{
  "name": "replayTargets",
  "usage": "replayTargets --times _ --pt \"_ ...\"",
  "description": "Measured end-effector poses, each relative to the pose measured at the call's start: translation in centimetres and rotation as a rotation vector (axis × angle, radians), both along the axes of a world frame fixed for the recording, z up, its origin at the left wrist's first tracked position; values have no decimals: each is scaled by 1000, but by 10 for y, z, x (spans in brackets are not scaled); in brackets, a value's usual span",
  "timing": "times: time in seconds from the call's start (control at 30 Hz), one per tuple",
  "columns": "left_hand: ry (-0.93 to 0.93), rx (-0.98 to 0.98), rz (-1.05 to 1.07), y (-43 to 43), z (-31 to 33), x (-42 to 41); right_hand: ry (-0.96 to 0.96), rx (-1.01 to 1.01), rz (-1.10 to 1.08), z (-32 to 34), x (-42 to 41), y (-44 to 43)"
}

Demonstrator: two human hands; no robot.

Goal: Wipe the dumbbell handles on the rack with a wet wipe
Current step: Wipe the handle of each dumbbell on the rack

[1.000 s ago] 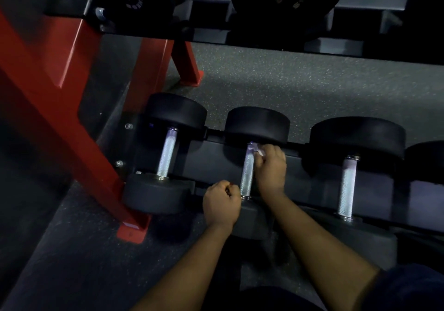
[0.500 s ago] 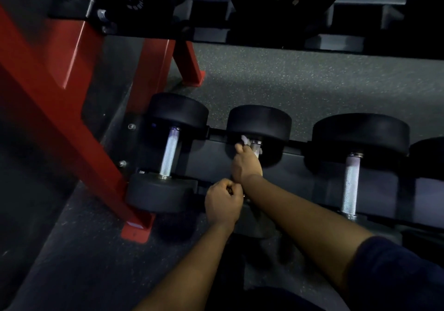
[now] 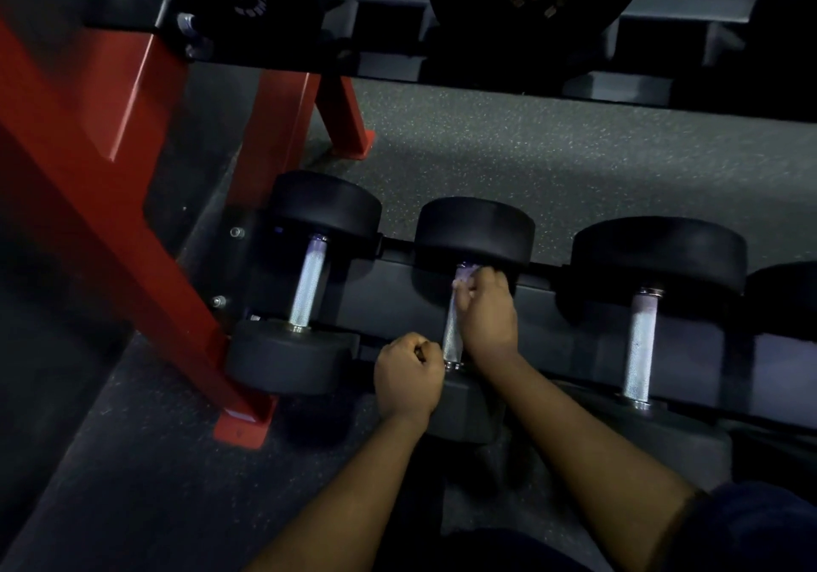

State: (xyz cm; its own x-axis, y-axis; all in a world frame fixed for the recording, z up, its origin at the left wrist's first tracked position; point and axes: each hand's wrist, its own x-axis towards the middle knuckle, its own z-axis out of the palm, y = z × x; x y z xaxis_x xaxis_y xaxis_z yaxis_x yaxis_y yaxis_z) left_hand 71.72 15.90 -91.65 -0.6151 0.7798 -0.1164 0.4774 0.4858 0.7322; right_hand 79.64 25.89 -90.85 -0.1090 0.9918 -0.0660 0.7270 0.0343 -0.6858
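Evidently the wiping of the second handle from the rack's left end is in hand. The right hand [image 3: 488, 315] is wrapped round the far end of that knurled handle [image 3: 452, 337], just short of the far head, with a pale wet wipe [image 3: 465, 283] pressed between fingers and steel. The left hand [image 3: 409, 377] is clenched into a fist beside the handle's near end, against the near rubber head [image 3: 468, 412]. Nothing is seen in it, and it is judged to be steadying the dumbbell. The dumbbells are carried side by side on the lower rack tray [image 3: 398, 302].

Next, the wipe would need to be drawn toward the near collar, with the grip turned so that the underside is covered, before the third handle [image 3: 641, 346] is taken up. Whether the leftmost handle [image 3: 307, 284] has been cleaned cannot be told.
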Motion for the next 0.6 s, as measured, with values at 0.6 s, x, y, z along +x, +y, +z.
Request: replayTargets --times 0.6 --pt "-16 -43 17 1 4 2 783 -751 -355 -12 12 35"
